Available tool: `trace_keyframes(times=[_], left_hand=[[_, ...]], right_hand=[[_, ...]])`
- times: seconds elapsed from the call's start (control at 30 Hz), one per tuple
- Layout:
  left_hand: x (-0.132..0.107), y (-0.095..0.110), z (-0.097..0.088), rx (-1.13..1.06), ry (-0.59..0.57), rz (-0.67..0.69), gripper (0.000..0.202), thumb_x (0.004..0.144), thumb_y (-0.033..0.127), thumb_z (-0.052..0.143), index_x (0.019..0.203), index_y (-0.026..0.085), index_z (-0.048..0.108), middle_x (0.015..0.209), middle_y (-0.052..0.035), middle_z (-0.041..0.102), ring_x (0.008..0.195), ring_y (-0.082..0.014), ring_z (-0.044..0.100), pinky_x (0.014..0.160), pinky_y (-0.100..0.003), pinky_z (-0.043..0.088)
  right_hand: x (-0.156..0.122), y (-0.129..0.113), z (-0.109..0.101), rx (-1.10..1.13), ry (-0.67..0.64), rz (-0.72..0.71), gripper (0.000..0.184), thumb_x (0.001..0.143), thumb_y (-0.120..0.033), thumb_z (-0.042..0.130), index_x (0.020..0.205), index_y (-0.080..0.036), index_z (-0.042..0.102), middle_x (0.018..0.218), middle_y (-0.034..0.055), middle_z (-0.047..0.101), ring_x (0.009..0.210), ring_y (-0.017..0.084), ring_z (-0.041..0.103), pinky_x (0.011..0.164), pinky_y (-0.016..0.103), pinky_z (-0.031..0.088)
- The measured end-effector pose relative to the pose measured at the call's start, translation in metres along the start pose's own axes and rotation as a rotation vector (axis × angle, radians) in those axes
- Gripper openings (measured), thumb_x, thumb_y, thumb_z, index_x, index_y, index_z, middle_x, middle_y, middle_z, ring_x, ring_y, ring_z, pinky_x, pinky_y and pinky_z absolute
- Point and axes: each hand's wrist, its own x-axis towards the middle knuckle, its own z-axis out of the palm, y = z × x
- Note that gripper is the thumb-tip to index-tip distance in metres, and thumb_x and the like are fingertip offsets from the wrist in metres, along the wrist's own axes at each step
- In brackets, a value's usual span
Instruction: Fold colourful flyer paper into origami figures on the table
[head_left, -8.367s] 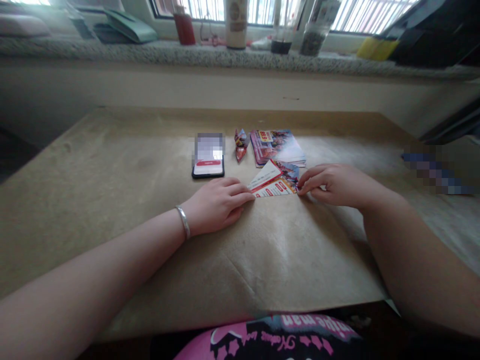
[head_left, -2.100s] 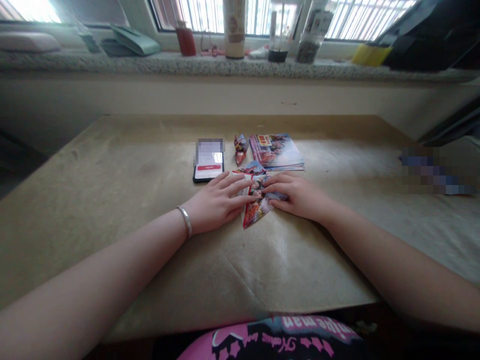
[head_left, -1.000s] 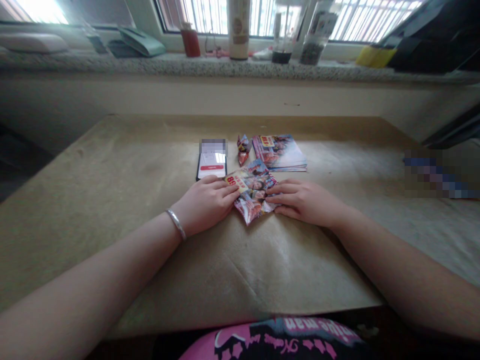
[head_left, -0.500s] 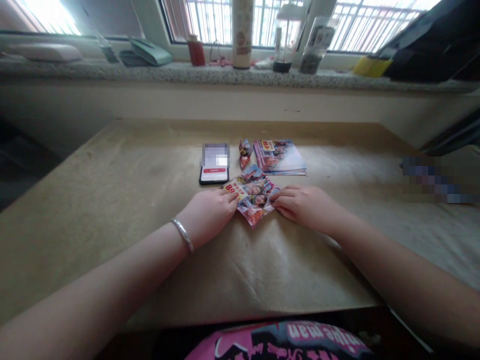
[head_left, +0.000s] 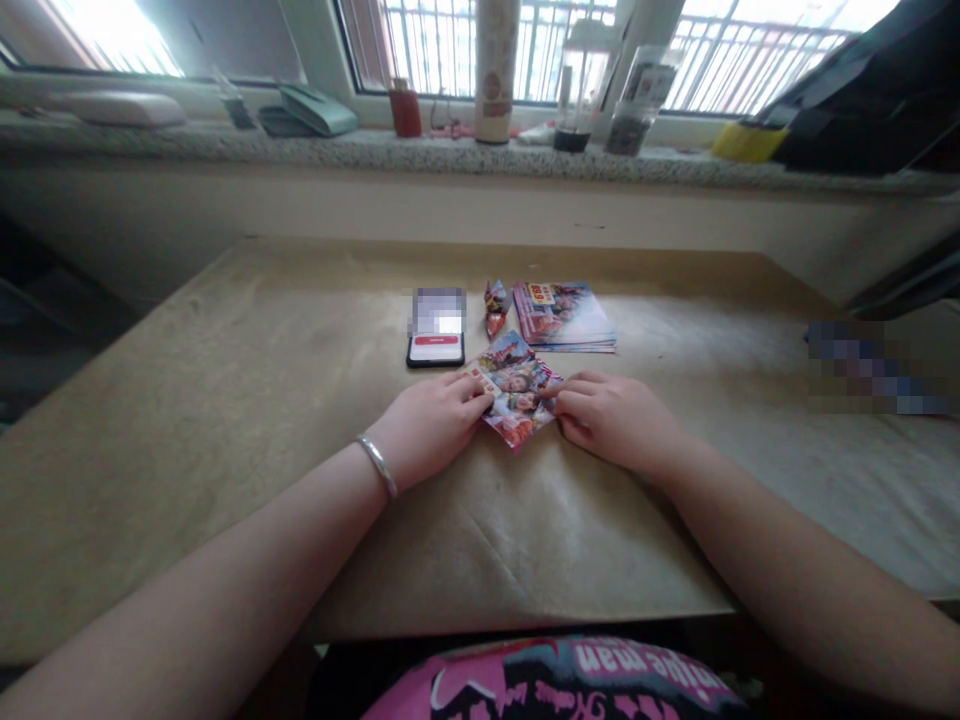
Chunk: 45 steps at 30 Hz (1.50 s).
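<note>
A square sheet of printed glossy paper (head_left: pixel 517 385) lies turned cornerwise on the table in front of me, one corner pointing at me. My left hand (head_left: pixel 435 420), with a silver bangle on its wrist, grips the left corner, fingers on top of the print. At the opposite corner my right hand (head_left: pixel 611 415) pinches the edge between thumb and fingers. Just beyond the sheet lies a small folded paper piece (head_left: pixel 496 308) in the same kind of print. To its right is a stack of similar printed sheets (head_left: pixel 566 318).
A phone (head_left: pixel 436 350) with its screen lit lies left of the folded piece. The table (head_left: pixel 225 430) reaches to the wall under a granite windowsill (head_left: pixel 420 155). On the sill stand a red bottle (head_left: pixel 406 108), a tall cylinder (head_left: pixel 495 80) and clear containers (head_left: pixel 581 90).
The view has shifted slightly, so everything sits a little lower and to the right. My left fingers cover more of the sheet's left corner. Both hands stay on the sheet.
</note>
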Motion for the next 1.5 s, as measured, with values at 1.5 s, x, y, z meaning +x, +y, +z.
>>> trace_keyframes(times=[1.5], left_hand=[[0.007,-0.013,0.0,-0.179,-0.137,-0.429,0.034,0.089,0.034,0.049,0.121,0.024,0.056,0.107,-0.0062,0.065,0.093,-0.0209,0.063,0.075,-0.029,0.049]], right_hand=[[0.008,0.021,0.029,0.459,0.094,0.623,0.044,0.072,-0.042,0.067,0.11,-0.022,0.06,0.072,0.0,0.063,0.062,0.015,0.058,0.053,0.025,0.04]])
